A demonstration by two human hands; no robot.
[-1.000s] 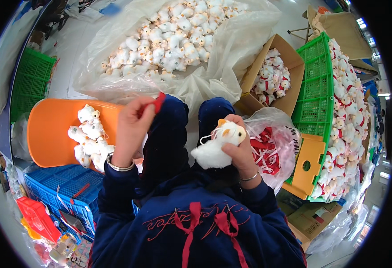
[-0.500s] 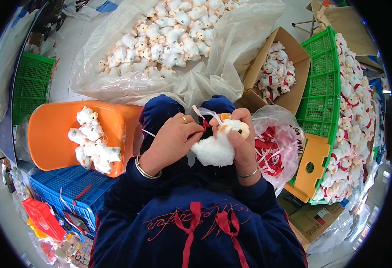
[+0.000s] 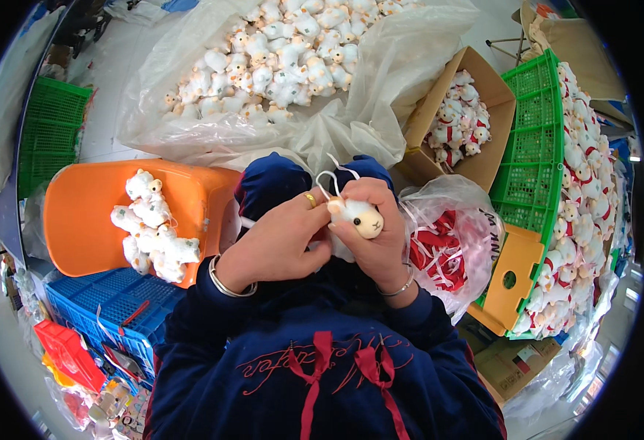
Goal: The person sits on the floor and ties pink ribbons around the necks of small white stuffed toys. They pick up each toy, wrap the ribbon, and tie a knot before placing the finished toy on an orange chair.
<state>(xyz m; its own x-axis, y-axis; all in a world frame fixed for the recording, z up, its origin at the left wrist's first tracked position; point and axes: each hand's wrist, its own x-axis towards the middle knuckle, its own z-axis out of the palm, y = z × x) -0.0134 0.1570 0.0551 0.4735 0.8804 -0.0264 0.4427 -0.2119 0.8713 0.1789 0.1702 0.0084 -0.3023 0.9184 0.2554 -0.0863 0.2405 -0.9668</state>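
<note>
A small white plush lamb [image 3: 364,219] with a cream face and dark eyes is gripped in my right hand [image 3: 382,253], its face turned to the right. Most of its body is hidden behind the fingers. My left hand [image 3: 285,231], with a ring on one finger, is closed against the lamb's left side. Thin white ribbon [image 3: 327,176] loops up above the lamb's head, between the two hands. Another white strip [image 3: 247,222] shows beside my left wrist and seems to run into that hand. Where the left fingertips pinch is mostly hidden.
An orange chair [image 3: 79,220] at left carries several plush lambs [image 3: 157,227]. Ahead lies a clear plastic bag [image 3: 153,110] heaped with lambs. Rightward stand a cardboard box [image 3: 499,110], a bag of red-and-white ribbons [image 3: 439,253] and a green crate [image 3: 520,158]. A blue crate [image 3: 87,304] is lower left.
My left hand has moved right, up against the lamb. The lamb has turned so its face shows more and its body less. The red piece at my left fingers is now out of sight.
</note>
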